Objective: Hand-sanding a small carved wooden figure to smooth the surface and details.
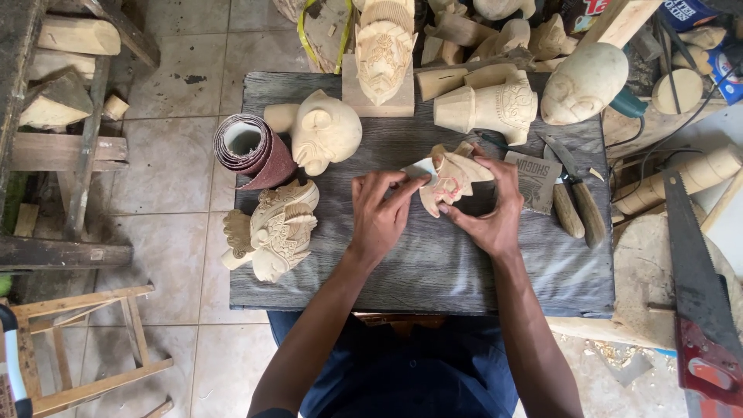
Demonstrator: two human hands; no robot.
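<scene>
My right hand (489,213) grips a small pale carved wooden piece (453,176) over the dark wooden board (433,271). My left hand (381,209) pinches a small pale piece of sandpaper (420,168) against the carving's left edge. A carved wooden bird-like figure (275,231) lies left of my left hand. A smooth wooden head (323,131) rests beyond it.
A roll of dark red sandpaper (249,149) sits at the board's left edge. Carving knives (576,203) and a sandpaper sheet (535,179) lie to the right. A red-handled hand saw (696,294) lies far right. Several wooden carvings (495,104) crowd the far side; a wooden stool (85,348) stands lower left.
</scene>
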